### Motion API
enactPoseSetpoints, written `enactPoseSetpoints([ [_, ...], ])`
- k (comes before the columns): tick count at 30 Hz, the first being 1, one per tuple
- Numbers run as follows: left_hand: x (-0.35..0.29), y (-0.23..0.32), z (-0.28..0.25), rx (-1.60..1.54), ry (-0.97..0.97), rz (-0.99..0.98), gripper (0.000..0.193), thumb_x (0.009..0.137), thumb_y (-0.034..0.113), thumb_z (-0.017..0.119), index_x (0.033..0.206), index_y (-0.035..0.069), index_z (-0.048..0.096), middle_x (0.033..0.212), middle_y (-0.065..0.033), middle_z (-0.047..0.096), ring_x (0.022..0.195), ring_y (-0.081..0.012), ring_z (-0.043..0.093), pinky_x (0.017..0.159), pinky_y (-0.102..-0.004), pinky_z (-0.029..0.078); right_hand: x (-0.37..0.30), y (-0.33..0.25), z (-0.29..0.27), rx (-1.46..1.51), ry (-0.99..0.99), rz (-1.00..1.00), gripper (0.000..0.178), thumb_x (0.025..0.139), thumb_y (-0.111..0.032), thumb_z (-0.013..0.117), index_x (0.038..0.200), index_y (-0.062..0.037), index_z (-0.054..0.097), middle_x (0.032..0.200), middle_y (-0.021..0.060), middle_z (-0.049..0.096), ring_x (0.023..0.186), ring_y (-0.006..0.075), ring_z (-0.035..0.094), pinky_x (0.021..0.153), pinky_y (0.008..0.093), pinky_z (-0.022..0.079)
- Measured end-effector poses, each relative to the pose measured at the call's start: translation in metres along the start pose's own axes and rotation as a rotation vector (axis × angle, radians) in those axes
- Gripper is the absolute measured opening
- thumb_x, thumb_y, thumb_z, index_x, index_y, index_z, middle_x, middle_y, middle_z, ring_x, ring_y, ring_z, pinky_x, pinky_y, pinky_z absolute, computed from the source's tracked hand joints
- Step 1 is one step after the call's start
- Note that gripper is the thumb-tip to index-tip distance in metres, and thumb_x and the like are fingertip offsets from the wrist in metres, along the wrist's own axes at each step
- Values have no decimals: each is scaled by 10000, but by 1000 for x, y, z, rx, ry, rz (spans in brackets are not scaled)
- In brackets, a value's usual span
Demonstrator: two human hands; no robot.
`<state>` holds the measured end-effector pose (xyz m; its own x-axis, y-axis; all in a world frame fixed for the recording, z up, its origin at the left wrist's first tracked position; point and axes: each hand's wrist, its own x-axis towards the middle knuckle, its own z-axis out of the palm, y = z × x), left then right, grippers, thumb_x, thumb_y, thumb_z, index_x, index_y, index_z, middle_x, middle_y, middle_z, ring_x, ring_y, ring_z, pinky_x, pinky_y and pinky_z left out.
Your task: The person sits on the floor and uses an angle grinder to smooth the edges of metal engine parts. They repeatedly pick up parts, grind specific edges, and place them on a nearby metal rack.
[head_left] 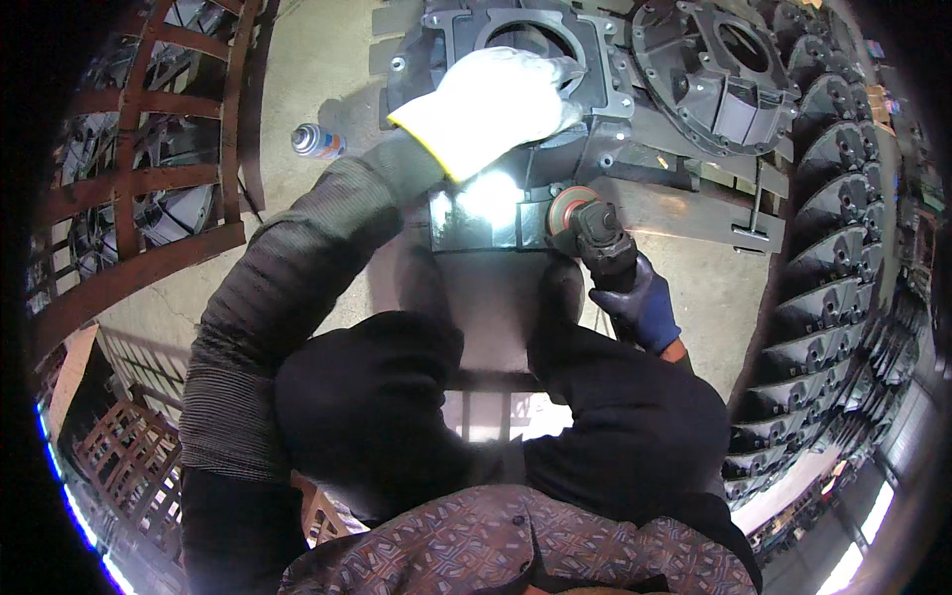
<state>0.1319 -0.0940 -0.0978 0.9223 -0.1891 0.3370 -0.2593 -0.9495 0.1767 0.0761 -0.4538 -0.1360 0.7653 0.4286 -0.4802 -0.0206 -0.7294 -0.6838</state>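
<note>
My left hand, in a white glove with a yellow cuff, lies over a grey cast metal housing in front of me. Its fingers curl at the edge of the housing's round opening; glare blurs their detail. Lower right, my right hand wears a dark blue glove and is wrapped round the body of an angle grinder. The grinder's reddish disc points up and left, just below the housing, seemingly apart from it. Whether the disc spins cannot be made out.
A second round housing sits to the right. Beyond it stands a long row of stacked castings. A spray can lies on the floor at left, near a brown metal cage. A T-shaped tool is at right.
</note>
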Motion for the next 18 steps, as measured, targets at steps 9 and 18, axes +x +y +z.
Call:
enactPoseSetpoints([
  [9,-4,-36,34,132,-344,234,252,1011,322,633,1028,118,781,907,-100,774,858,-265,774,778,-401,575,7,-9,9,-134,-182,-2,863,725,-354,917,1487,-117,591,1290,203,749,1190,386,730,1002,460,599],
  [18,-16,-2,23,5,-350,150,358,954,271,703,1300,198,754,1186,-91,755,1039,-264,761,880,-409,566,7,-27,20,-243,-264,-18,961,725,-385,914,1573,-144,531,1268,197,751,1152,407,729,968,476,603],
])
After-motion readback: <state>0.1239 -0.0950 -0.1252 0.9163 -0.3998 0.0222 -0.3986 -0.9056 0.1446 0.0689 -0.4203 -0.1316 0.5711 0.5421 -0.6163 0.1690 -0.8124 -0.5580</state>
